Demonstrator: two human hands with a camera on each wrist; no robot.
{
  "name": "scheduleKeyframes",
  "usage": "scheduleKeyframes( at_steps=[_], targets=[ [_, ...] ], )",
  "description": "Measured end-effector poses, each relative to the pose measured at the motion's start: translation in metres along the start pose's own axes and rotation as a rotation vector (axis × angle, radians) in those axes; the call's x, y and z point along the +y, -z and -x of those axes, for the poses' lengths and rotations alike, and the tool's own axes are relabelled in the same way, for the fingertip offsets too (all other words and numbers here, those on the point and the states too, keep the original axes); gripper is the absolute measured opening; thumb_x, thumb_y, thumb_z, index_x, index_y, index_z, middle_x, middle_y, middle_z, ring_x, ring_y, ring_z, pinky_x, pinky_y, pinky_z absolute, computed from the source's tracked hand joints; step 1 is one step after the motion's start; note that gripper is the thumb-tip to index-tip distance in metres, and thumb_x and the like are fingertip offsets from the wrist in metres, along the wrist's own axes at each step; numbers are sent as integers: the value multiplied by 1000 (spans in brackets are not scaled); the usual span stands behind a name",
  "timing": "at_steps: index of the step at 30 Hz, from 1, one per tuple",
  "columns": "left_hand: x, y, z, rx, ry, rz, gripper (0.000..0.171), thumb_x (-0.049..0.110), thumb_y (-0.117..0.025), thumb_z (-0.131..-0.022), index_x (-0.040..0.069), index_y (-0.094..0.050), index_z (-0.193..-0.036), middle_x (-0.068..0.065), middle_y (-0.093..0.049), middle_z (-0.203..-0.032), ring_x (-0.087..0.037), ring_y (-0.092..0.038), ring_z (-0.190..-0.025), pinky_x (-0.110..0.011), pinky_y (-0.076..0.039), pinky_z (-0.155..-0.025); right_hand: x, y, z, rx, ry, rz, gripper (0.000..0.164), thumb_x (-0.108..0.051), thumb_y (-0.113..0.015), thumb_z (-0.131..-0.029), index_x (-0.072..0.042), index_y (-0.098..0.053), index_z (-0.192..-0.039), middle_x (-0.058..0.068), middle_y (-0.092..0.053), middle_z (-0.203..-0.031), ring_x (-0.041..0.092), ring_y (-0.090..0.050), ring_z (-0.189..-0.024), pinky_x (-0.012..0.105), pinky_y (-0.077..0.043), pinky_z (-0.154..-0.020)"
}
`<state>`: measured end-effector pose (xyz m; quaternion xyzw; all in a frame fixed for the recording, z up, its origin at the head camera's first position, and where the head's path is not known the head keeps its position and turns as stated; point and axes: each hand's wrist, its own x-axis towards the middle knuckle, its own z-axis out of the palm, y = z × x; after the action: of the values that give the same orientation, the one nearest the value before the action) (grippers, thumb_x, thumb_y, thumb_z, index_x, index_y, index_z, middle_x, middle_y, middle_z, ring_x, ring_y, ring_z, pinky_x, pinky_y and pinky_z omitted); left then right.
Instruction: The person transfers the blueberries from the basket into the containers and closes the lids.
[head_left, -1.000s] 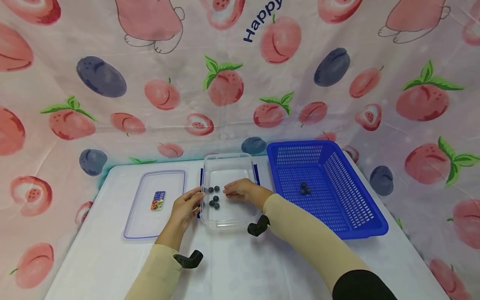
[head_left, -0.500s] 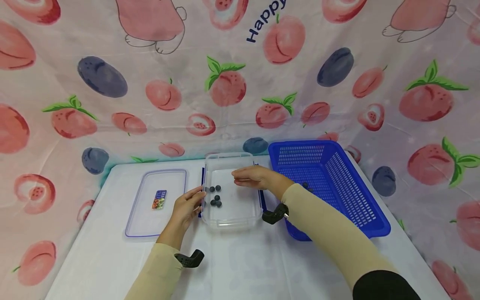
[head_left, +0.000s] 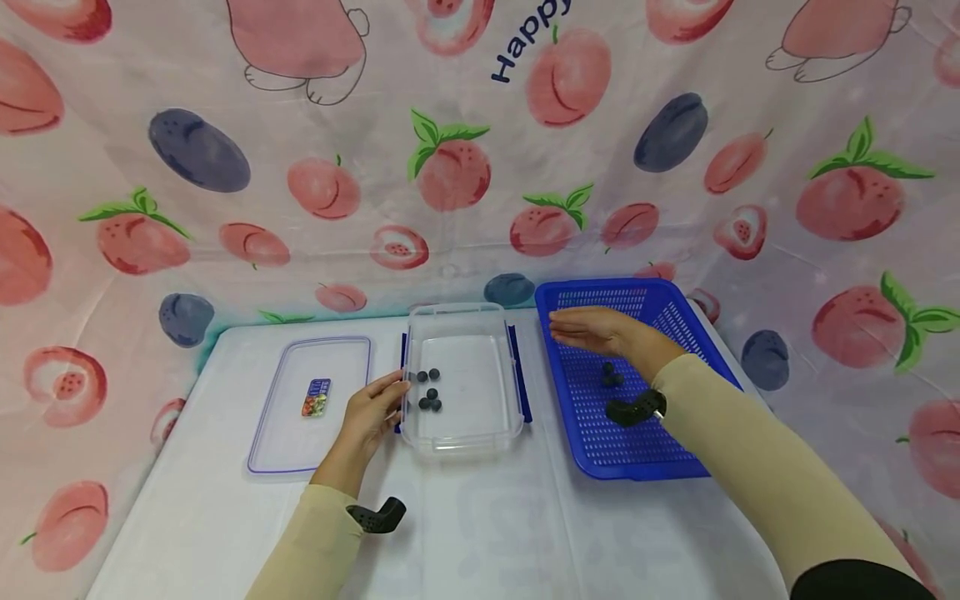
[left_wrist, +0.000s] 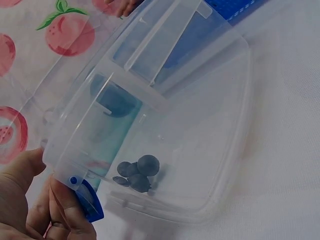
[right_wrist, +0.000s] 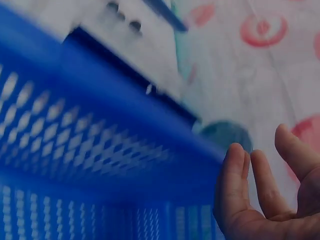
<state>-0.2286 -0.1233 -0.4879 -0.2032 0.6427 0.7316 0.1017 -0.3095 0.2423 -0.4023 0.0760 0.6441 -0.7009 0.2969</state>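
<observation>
My left hand (head_left: 371, 410) grips the left side of a clear plastic food container (head_left: 476, 375). In the left wrist view its thumb is at the rim and its fingers (left_wrist: 65, 207) are beside a blue clip (left_wrist: 90, 202). Several dark blueberries (head_left: 431, 405) lie on the container's floor, toward the left. My right hand (head_left: 603, 329) is over the blue slotted basket (head_left: 637, 469), fingers fairly straight and holding nothing. Below it, a small cluster of blueberries (head_left: 611, 380) sits on the basket's floor. The right wrist view has the hand's fingers apart from the thumb above the basket.
A clear lid with a blue edge (head_left: 262, 442) lies flat on the left, bearing a small colourful label (head_left: 316, 397). Another blue clip (head_left: 519, 379) hangs off the container's right side, near the basket. A fruit-print cloth (head_left: 450, 175) rises behind the white-covered table (head_left: 480, 525).
My right hand has gone from inside the container, out over its right side, to above the basket. The left hand keeps its hold; the berries in the container look unmoved.
</observation>
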Motion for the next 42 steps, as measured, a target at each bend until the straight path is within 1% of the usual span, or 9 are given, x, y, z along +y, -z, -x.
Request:
scheduleKeyframes(
  at_steps=[5, 8, 10, 12, 15, 18, 24, 31, 42],
  targets=[
    [-2, 1, 0, 2, -2, 4, 50, 19, -74, -89, 10, -60, -136, 11, -62, -83, -4, -55, -75, -14, -50, -60, 10, 33, 10, 24, -50, -36, 61, -10, -41, -105, 5, -8, -154, 22, -11, -161, 30, -22, -148, 34, -25, -117],
    [-3, 1, 0, 1, -6, 3, 50, 19, -74, -89, 10, -60, -136, 11, -62, -84, -5, -55, -77, -14, -50, -60, 18, 50, 15, 58, -53, -24, 62, -10, -40, -105, 4, -4, -154, 22, -4, -162, 32, -12, -150, 34, -23, -118],
    [-3, 1, 0, 1, -8, 1, 49, 19, -74, -89, 9, -60, -135, 11, -62, -84, -6, -55, -78, -15, -50, -60, 23, 59, 17, 94, -34, 53, 61, -11, -42, -105, 6, -8, -154, 23, -8, -162, 32, -17, -149, 35, -26, -118],
    [-4, 1, -1, 4, -9, 1, 48, 19, -74, -89, 9, -60, -135, 11, -62, -83, -6, -55, -77, -15, -50, -60, 30, 66, 18, 154, -11, 140, 58, -11, -46, -104, 8, -20, -152, 24, -24, -157, 30, -35, -142, 33, -33, -115],
    [-5, 1, -1, 4, -10, 5, 47, 18, -73, -90, 9, -60, -135, 11, -63, -82, -4, -55, -75, -14, -50, -60, 41, 75, 17, 238, 22, 261, 51, -11, -54, -101, 10, -37, -145, 13, -59, -131, 19, -58, -119, 33, -44, -108],
    [-5, 2, -1, 3, -11, 10, 47, 17, -72, -90, 8, -60, -135, 11, -63, -82, -3, -55, -73, -14, -50, -60, 50, 79, 18, 303, 43, 364, 45, -10, -58, -99, 13, -47, -136, 3, -68, -109, 19, -63, -108, 37, -48, -104],
    [-7, 3, -1, -3, -17, 13, 48, 16, -73, -90, 8, -60, -135, 11, -63, -81, -3, -55, -72, -15, -50, -59, 63, 81, 18, 380, 51, 605, 40, -13, -59, -99, 15, -56, -127, 30, -57, -131, 42, -57, -120, 45, -50, -99],
    [-8, 4, -1, -6, -21, 6, 48, 17, -73, -89, 8, -60, -134, 11, -63, -82, -3, -55, -73, -15, -50, -60, 75, 83, 9, 412, 65, 763, 33, -14, -68, -92, 11, -66, -114, 25, -66, -115, 33, -66, -99, 41, -58, -85],
    [-7, 4, 0, -4, -20, 3, 48, 18, -74, -89, 9, -61, -134, 11, -63, -82, -4, -55, -74, -15, -50, -60, 81, 76, 3, 424, 51, 795, 35, -14, -72, -88, 10, -66, -113, 25, -65, -114, 31, -66, -94, 40, -58, -82]
  ],
)
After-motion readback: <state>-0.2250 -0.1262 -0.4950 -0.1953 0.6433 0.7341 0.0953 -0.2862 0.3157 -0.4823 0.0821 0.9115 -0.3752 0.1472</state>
